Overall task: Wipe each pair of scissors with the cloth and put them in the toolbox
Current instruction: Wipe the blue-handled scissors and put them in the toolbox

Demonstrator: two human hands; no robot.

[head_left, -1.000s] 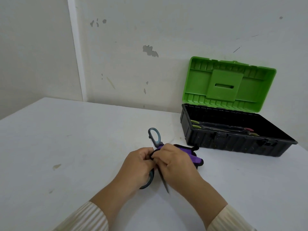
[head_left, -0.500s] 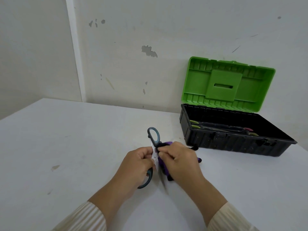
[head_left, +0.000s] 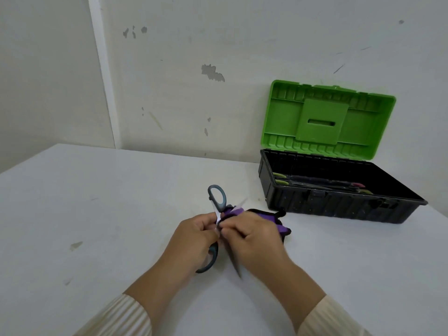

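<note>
While the scissors (head_left: 217, 198) sit low over the table (head_left: 97, 214), they are splayed open. One grey loop stands up past the knuckles and the other shows under the left palm. One blade (head_left: 235, 265) points back toward the person; the second is a blur to the upper right, not clear.

Left hand (head_left: 194, 238): fingers curled round the scissors near the pivot. Right hand (head_left: 254, 238): fingers curled, pinching the purple cloth (head_left: 276, 220) against the metal. The two hands touch. The rest of the cloth bunches behind the right hand.

Box (head_left: 339, 209) is near, to the right, against the wall, green lid (head_left: 324, 120) tipped back. Other pairs (head_left: 315, 184) already lie inside. Judged: wipe in progress, this pair not yet stowed.

Risks from here:
- The cloth is thin at the pinch. If it slides off, bare fingers run along the edge.
- The left grip is near the pivot. A squeeze could close the blades on the cloth or a fingertip.
- The bare tip aims at the right forearm, so a hard stroke toward the body could jab it.
- Carried over still open, the blades may catch the box rim or the pairs inside.
</note>
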